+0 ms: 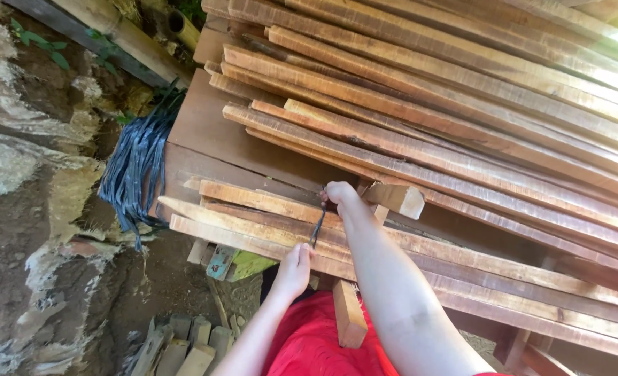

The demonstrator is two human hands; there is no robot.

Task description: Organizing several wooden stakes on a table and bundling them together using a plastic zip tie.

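Both hands work a dark strap (317, 226) at the near edge of a bundle of wooden slats (253, 223) on the tabletop (204, 132). The strap runs taut btwn the hands, crossing the bundle's top.

R hand (340, 195): above the bundle, grip pinched shut on the strap's upper end, just beside a short wooden block (396, 198) w/ pale cut end.

L hand (292, 270): below the bundle's near edge, fingers closed on the strap's lower end.

Beyond the bundle: big stack of long slats (448, 104) lying diagonally, well past the R hand. Left of the bundle, a bunch of dark straps (136, 167) hangs off the tabletop edge. Under the bundle: another wooden block (349, 313) near the red clothing (316, 341), and short wood offcuts (183, 345) on the ground.
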